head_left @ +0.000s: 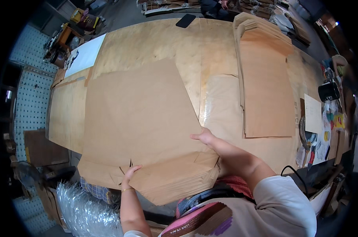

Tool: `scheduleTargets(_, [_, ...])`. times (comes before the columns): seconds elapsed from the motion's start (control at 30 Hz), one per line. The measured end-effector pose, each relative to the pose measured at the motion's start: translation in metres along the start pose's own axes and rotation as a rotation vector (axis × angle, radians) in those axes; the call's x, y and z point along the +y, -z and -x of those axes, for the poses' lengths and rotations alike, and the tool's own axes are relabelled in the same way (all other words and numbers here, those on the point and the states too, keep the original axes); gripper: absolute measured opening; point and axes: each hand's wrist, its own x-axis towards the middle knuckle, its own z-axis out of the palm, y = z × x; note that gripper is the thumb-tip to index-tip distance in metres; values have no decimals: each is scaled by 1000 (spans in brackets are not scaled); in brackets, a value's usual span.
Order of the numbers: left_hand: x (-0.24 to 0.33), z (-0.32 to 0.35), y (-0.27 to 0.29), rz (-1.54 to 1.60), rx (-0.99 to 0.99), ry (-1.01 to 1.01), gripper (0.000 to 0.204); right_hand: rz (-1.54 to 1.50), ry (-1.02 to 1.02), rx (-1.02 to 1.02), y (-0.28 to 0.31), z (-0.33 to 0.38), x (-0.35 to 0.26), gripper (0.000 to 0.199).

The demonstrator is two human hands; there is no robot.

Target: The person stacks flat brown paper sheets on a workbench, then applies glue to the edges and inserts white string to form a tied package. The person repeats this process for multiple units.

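A stack of brown kraft paper bags [135,106] lies before me, its layered, folded ends [186,177] fanned toward my body and hanging over the table's near edge. My left hand [130,174] grips that near end, with the thumb stretched over the paper and the other fingers mostly hidden. At the stack's right edge, my right hand [203,136] holds the paper, thumb on top and fingertips out of sight beneath. A small dark pointed thing [130,162] sticks up beside my left hand; its kind is unclear.
Another tall pile of brown paper bags [267,91] stands on the wooden table [147,43] at the right. A black phone [185,21] lies at the far edge, a white sheet [86,55] at far left. Shiny plastic strips [88,209] bulge below left. Someone sits beyond the table.
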Motion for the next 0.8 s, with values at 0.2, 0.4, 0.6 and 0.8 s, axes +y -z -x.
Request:
scheduleTargets(0.2, [-9,-2,2,146,16,-39,17,577,62,350,-22,2,13,64])
scheduleTargets(0.4, [-10,11,-5,91,104,-122,17,48,201,50,-13,-25,55,65])
scheduleTargets(0.6, [1,50,-44,-53,255,-423,26,91,334,2,9,-38,39,49])
scheduleTargets(0.8, [-45,-9,-115,237,-35,-504,37,647,513,101,113,-2,-152,42])
